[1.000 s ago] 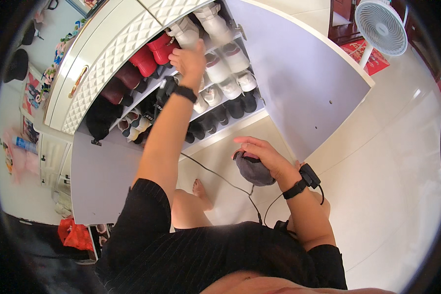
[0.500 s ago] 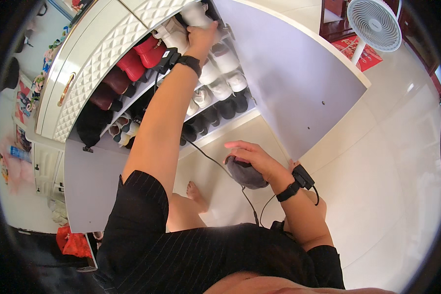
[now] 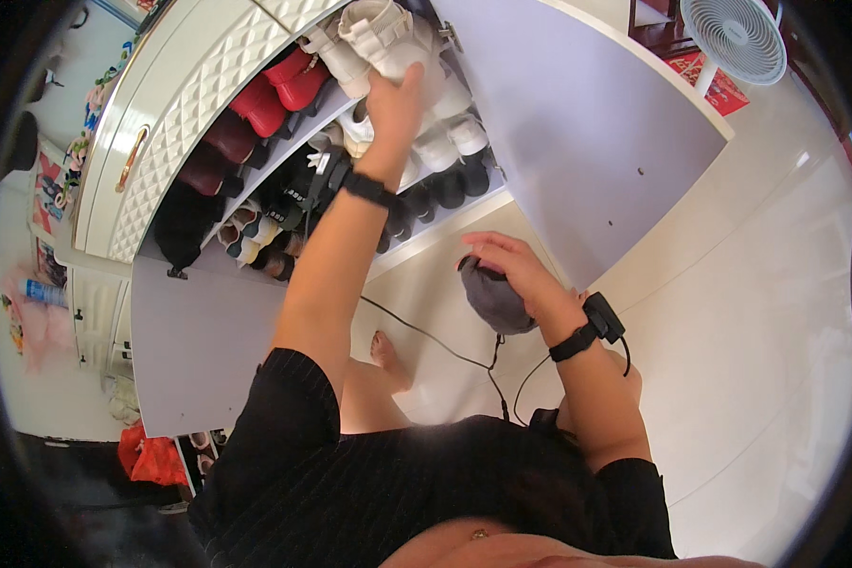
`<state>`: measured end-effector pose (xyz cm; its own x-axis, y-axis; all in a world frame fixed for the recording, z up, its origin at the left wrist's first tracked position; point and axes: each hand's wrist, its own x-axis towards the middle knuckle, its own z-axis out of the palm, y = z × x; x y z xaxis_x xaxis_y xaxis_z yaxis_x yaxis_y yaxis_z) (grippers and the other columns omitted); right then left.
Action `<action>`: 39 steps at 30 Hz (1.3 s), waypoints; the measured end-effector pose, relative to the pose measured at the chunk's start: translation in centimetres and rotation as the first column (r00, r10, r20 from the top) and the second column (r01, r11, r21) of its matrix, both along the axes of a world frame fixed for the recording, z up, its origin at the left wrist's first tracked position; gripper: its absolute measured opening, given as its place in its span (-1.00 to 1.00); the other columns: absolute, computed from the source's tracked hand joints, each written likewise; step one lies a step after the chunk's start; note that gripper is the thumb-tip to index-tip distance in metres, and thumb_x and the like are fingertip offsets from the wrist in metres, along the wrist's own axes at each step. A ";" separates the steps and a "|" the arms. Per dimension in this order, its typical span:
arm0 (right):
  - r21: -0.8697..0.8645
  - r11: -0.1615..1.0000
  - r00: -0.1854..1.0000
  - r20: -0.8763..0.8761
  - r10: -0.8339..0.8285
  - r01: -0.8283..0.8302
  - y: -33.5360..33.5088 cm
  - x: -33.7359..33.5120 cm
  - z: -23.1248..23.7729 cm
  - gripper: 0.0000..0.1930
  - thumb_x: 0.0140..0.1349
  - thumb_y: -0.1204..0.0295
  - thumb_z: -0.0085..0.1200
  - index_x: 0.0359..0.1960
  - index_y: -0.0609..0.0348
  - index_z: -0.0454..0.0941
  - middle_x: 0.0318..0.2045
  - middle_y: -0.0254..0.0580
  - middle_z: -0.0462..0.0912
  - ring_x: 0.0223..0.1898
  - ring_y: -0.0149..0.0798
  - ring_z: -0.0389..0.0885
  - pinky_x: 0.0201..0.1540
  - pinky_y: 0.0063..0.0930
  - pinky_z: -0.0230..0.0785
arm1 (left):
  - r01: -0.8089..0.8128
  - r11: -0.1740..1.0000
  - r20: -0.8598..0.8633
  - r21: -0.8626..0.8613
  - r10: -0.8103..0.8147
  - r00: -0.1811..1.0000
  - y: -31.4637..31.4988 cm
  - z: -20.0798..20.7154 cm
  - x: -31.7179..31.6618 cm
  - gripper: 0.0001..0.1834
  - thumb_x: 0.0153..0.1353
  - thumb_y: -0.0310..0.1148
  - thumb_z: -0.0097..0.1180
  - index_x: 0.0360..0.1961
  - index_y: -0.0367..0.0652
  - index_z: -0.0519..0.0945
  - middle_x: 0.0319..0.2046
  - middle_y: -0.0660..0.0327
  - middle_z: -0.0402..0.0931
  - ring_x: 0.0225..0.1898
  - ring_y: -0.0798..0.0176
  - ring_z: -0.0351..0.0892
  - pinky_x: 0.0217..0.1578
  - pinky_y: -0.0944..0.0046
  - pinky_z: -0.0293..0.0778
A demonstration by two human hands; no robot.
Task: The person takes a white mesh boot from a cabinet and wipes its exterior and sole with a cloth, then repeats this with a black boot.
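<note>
My left hand is closed on a white strapped shoe at the right end of the cabinet's upper shelf. The hand is slightly blurred and its fingers are partly hidden by the shoe. Another white shoe stands just left of it. Lower down, in front of the cabinet, my right hand grips a dark grey, rounded, fabric-looking thing; its exact kind is unclear. Red heeled shoes sit farther left on that shelf, and white shoes fill the level below.
The open cabinet door stands to the right, with another door leaf at left. Black shoes line the bottom. A cable hangs between my arms. A white fan stands beyond the right door.
My left hand has come nearer with the white shoe, which now shows more fully outside the shelf. The right hand, still holding the grey thing, has shifted slightly up and right.
</note>
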<state>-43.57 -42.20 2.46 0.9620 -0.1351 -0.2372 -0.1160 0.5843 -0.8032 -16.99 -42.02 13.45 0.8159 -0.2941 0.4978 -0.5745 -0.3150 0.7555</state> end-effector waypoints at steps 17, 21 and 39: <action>0.482 0.835 0.954 -0.003 -0.301 0.265 0.5 2.7 -0.2 -0.49 0.32 0.05 0.16 0.10 0.21 0.50 -0.10 -0.12 0.66 -0.12 -0.26 0.65 -0.01 -0.33 0.55 | 0.303 0.758 -0.729 -0.578 -0.646 0.226 19.9 -5.2 -13.9 -0.49 0.41 -0.24 -0.06 0.25 -0.39 0.32 0.19 0.06 0.44 0.17 0.10 0.49 0.20 0.04 0.42; 0.428 0.858 0.951 -0.014 -0.310 0.286 0.8 3.4 -0.8 -0.48 0.29 0.10 0.18 0.12 0.24 0.46 -0.04 -0.04 0.64 -0.05 -0.21 0.64 0.06 -0.31 0.53 | 0.279 0.719 -0.696 -0.637 -0.692 0.194 21.6 -7.1 -12.9 -0.38 0.33 -0.13 0.11 0.24 -0.38 0.34 0.13 -0.02 0.49 0.17 0.00 0.51 0.21 -0.05 0.44; 0.010 0.993 0.990 0.075 -0.120 0.119 2.6 5.4 0.5 -0.37 0.24 0.14 0.13 0.24 0.32 0.37 0.03 -0.08 0.59 -0.01 -0.26 0.61 0.06 -0.45 0.46 | 0.260 0.789 -0.816 -0.556 -0.579 0.012 26.8 -6.6 -5.4 -0.49 0.44 -0.08 -0.01 0.19 -0.29 0.47 0.03 0.13 0.57 -0.05 0.29 0.61 0.04 0.24 0.53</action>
<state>-38.16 -39.57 2.99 0.9542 -0.2489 -0.1657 0.0156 0.5948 -0.8037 -22.42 -15.26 6.90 0.4142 -0.8064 -0.4221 0.6403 -0.0714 0.7648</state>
